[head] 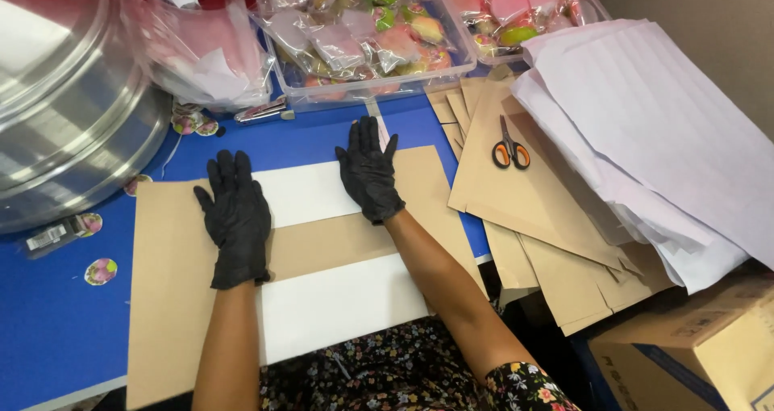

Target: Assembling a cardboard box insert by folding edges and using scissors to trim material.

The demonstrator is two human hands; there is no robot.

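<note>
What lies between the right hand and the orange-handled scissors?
In the head view, between the right hand and the scissors lie only bare brown cardboard and a strip of blue table; no other item.

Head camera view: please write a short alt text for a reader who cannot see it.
Two hands in black gloves, left hand and right hand, press flat on a brown cardboard sheet with white paper on a blue table. At right lie orange-handled scissors on stacked brown sheets; behind are clear bins of wrapped items.
</note>
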